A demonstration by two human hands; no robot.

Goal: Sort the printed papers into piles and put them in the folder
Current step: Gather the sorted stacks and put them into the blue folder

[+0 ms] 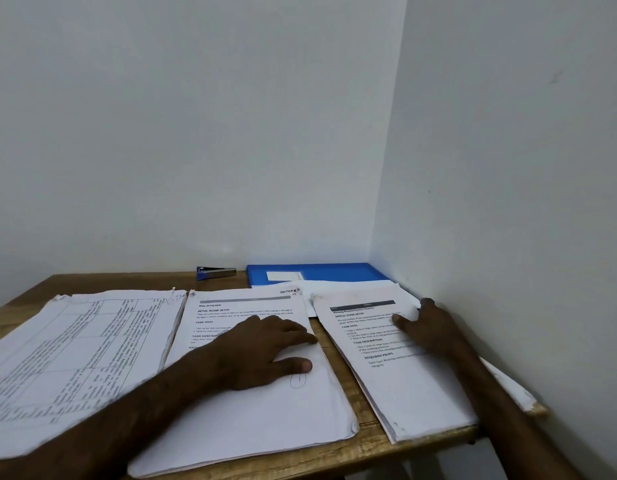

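Observation:
Three piles of printed papers lie side by side on a wooden table (pixel 366 441). The left pile (pixel 75 348) shows a printed grid. My left hand (pixel 262 351) rests flat with spread fingers on the middle pile (pixel 265 410). My right hand (pixel 428 327) lies on the upper right part of the right pile (pixel 404 386), fingers fairly straight, thumb on the sheet. A blue folder (pixel 335 271) lies closed at the back right against the wall, partly covered by loose white sheets (pixel 352 287).
A blue and silver stapler (pixel 215 272) sits at the table's back edge, left of the folder. White walls meet in a corner behind the folder; the right wall runs close along the right pile. The piles overhang the table's front edge.

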